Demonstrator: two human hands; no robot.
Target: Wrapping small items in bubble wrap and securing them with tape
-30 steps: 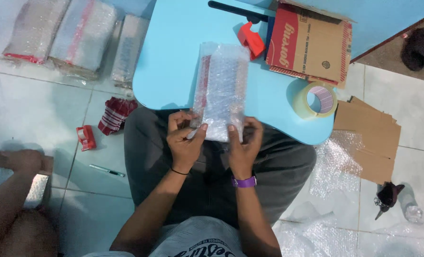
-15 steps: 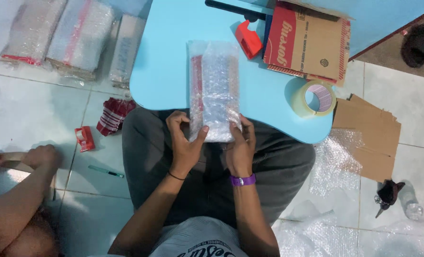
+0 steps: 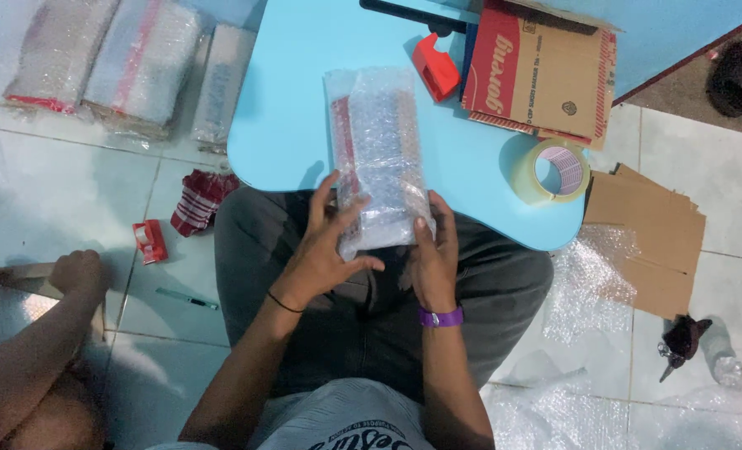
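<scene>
A flat package wrapped in bubble wrap (image 3: 379, 154) lies lengthwise on the light blue table (image 3: 304, 108), its near end over the table's edge. My left hand (image 3: 325, 250) grips the near left corner, thumb under the wrap. My right hand (image 3: 433, 258) holds the near right corner; a purple band is on that wrist. I sit cross-legged in dark trousers below the table.
On the table: a red tape dispenser (image 3: 434, 67), a cardboard box (image 3: 542, 71), a clear tape roll (image 3: 552, 171). Wrapped parcels (image 3: 104, 62) lie on the tiled floor at left. Flat cardboard (image 3: 646, 229) and loose bubble wrap (image 3: 587, 283) lie right. Another person's hand (image 3: 75, 271) works at lower left.
Both hands shifted their grip along the package's near end, and the package slid slightly toward me. The other person's hand at left moved up and right.
</scene>
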